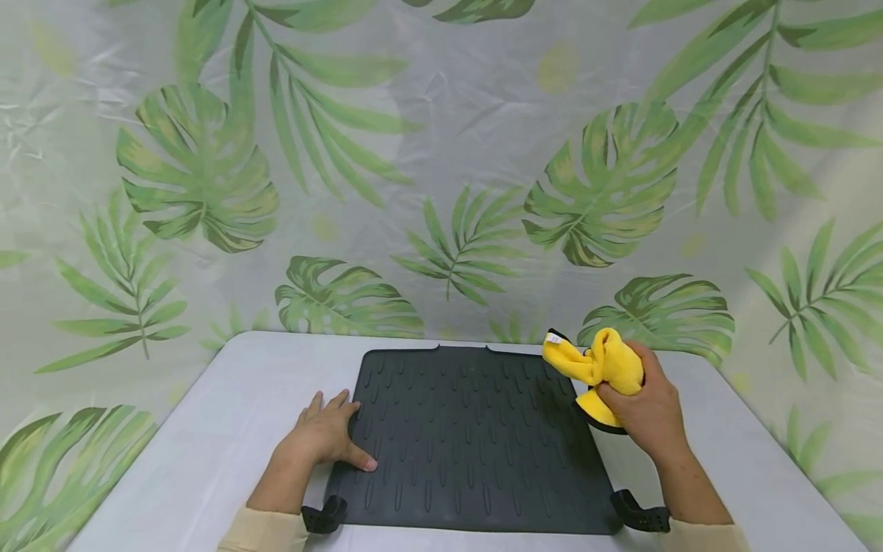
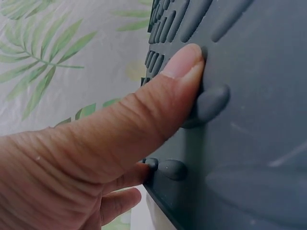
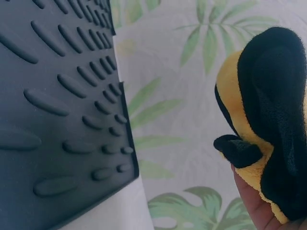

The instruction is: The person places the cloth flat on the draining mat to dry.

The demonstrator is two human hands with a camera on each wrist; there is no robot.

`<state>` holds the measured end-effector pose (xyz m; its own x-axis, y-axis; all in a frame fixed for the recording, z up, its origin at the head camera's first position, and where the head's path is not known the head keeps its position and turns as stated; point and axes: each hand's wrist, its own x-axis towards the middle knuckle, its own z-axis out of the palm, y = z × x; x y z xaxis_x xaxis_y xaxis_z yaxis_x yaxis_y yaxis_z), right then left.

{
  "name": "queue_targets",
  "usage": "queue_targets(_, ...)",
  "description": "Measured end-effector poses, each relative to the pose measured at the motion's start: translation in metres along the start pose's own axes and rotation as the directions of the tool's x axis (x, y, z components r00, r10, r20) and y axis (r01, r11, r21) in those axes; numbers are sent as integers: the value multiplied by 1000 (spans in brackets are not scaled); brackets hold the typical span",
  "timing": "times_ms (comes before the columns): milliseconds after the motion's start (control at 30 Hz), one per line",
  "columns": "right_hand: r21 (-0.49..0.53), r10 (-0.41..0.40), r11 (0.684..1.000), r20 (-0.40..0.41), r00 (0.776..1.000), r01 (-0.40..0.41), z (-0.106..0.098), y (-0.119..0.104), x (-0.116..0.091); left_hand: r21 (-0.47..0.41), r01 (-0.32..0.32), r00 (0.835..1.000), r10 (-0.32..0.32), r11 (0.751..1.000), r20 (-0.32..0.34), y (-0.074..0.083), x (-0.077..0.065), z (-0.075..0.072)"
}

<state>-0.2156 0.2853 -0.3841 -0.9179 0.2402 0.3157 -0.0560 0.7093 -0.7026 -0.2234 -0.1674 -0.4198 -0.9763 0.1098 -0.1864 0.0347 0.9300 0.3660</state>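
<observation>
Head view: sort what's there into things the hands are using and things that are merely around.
In use:
- Yellow and black cloth, gripped in the right hand
- Dark ridged mat, its left edge under the left hand's touch

Merely around:
- White table, beneath the mat
- Leaf-patterned sheet, behind the table

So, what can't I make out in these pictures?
Head view: any wording on the white tag of the yellow cloth, too small.
Head view: fingertips of the right hand, hidden behind the cloth.
Head view: underside of the dark mat, facing the table.
Left wrist view: much of the mat, cut off by the right edge.
</observation>
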Motion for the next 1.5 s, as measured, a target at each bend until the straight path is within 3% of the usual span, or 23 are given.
queue_targets(767, 34, -67, 997, 92, 994, 65, 22, -17, -11, -2, 10, 1000, -10, 1000, 3, 2, 0, 0)
queue_targets(1500, 86, -194, 980, 170, 966, 181, 56, -30, -25, 9, 19, 1000, -19, 1000, 11, 0, 2, 1)
